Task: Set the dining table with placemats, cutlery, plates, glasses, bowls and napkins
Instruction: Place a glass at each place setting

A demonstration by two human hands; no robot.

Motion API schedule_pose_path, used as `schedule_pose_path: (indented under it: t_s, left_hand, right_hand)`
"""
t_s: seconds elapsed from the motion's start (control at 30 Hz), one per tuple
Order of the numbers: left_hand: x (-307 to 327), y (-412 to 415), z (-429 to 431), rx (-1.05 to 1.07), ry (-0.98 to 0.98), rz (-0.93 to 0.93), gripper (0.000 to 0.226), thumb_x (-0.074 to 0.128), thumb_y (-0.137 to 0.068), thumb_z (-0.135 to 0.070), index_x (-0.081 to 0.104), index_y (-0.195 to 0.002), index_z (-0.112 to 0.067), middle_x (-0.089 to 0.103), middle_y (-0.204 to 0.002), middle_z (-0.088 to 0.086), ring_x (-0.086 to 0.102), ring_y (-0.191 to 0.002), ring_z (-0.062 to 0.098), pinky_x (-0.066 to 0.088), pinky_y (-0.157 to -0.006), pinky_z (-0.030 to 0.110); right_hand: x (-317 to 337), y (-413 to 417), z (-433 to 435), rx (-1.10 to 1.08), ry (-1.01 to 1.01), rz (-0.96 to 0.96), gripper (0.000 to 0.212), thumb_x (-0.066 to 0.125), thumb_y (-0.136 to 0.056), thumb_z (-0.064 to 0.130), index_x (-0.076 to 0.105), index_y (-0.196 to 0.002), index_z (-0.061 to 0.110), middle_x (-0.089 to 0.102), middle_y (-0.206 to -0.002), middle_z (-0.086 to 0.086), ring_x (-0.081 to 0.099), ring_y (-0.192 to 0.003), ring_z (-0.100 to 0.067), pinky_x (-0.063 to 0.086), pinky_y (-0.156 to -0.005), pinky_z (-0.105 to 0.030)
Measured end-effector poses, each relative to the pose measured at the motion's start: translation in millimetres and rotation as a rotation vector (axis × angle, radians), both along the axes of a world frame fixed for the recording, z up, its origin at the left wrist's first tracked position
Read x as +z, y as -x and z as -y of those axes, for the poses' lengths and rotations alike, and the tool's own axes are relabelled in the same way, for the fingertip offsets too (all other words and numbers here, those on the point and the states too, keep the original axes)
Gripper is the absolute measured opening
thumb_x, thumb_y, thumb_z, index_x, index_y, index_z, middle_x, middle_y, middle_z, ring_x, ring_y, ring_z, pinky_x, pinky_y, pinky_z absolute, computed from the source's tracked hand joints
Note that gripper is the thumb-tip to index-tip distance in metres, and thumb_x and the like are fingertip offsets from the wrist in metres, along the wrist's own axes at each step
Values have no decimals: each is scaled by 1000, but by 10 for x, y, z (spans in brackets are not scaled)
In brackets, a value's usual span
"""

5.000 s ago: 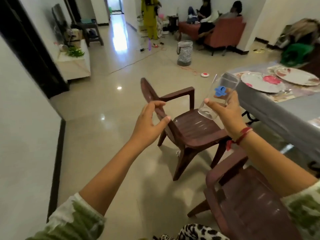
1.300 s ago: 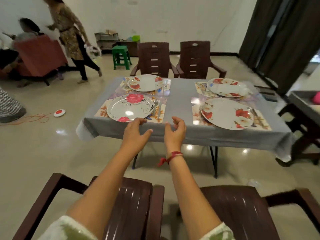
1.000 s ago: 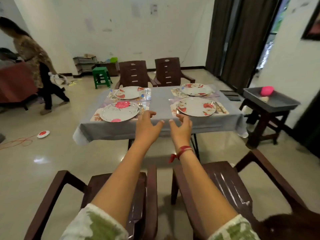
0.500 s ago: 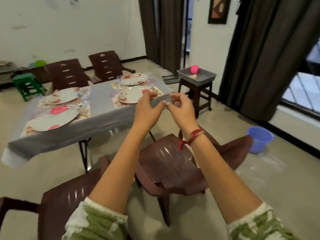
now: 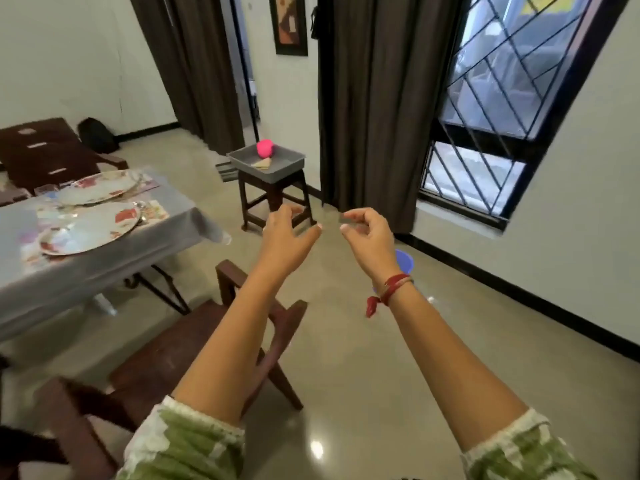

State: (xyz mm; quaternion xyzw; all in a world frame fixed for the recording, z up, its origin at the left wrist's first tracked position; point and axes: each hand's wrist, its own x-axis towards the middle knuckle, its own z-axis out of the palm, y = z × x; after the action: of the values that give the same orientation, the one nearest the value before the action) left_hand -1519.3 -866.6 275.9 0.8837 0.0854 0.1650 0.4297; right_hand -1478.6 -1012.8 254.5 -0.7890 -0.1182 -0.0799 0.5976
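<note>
Nearest, a brown chair (image 5: 166, 358) stands pulled back from the bench (image 5: 104, 268), likely to leave walking room. Above it both forearms reach forward at chest height. The left grip (image 5: 287, 237) is apart, fingers spread and relaxed, holding nothing. The right grip (image 5: 369, 233) is loosely curled with thumb and forefinger close together, and nothing can be made out between them, so it reads as empty too. They hang in mid-air, well apart from anything, which suggests a walk toward the next pick-up, not a placing move. To the left, the bench under its grey cloth carries two floral plates (image 5: 90, 228), each on a placemat (image 5: 154, 209), with what looks like cutlery just beside the nearer plate; the blur hides more. Bowls and napkins do not show there, so the setting seems part done. Straight ahead, on a dark stool (image 5: 273, 199) by the curtain (image 5: 374, 109), a grey tray (image 5: 289, 167) holds a pink thing (image 5: 265, 148) and a tan folded piece (image 5: 262, 163), perhaps a napkin. The supplies probably wait there, and both arms point that way.
</note>
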Motion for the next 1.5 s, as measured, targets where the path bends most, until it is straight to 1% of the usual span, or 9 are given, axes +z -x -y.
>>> schedule_pose_path:
  t_s: [0.13,0.3,0.47,0.63,0.77,0.87,1.13,1.3,1.5]
  left_hand:
    - [-165,-384,241,13,-48,-50,51,63,-89,-40,46,-132,-20,43,-135,2,42,-125,16,35,-93,27]
    - [-472,-890,126,154,-6,-91,51,63,-87,-44,45,-131,-25,43,-139,0,40,-130,17,37,-105,37]
    - [-673,-1673,15,232,59,-115,51,64,-86,-45,46,-131,-27,43,-139,0,39,-131,18,37,-104,37]
    - [-715,-2754,-319,304,107,-97,48,65,-86,-41,48,-129,-26,45,-137,-1,40,-128,16,36,-101,32]
    - [-747,-3164,-555,322,139,-118,37,65,-86,-40,51,-119,-31,48,-132,-3,42,-126,14,38,-101,32]
    - [-845,-3738,-855,370,160,-133,30,64,-87,-41,48,-111,-37,49,-130,-6,45,-119,6,38,-93,27]
    - [-1047,-5448,-1563,425,142,-114,28,66,-87,-35,50,-111,-33,53,-128,-4,46,-121,9,34,-92,22]
    - [-933,-6354,-2087,444,98,-126,33,66,-87,-32,51,-116,-28,51,-122,-10,46,-122,10,36,-95,24]
    - [-1056,-7284,-2943,535,54,-195,41,66,-87,-34,52,-124,-22,52,-130,-3,46,-124,13,39,-100,30]
  right_hand:
    - [-211,-463,352,100,60,-51,17,61,-89,20,59,-106,23,52,-116,1,52,-105,-12,44,-87,-25]
    - [-542,-1154,396,179,66,-124,17,59,-91,21,58,-108,24,51,-118,2,52,-107,-12,42,-83,-20]
    - [-684,-1926,203,258,84,-117,16,57,-92,19,58,-108,23,48,-112,6,51,-104,-11,40,-77,-12]
    - [-611,-3131,-294,353,115,-49,15,59,-91,17,58,-101,27,50,-102,16,52,-96,-2,40,-80,-13]
    - [-547,-3758,-505,356,107,-70,13,59,-91,20,59,-103,25,54,-110,6,50,-96,-2,39,-75,-12]
    - [-627,-4499,-864,390,94,-112,15,59,-91,18,61,-105,22,56,-113,1,53,-97,-3,39,-73,-11]
    - [-821,-6244,-1841,497,39,-152,16,59,-91,18,60,-105,24,59,-111,2,55,-101,-7,40,-72,-11]
    - [-776,-7334,-2358,495,31,-179,17,59,-91,17,61,-107,21,60,-110,4,55,-105,-10,46,-83,-20]
    - [-913,-8468,-3160,511,45,-253,18,61,-90,14,61,-107,19,60,-108,0,57,-101,-11,43,-74,-10]
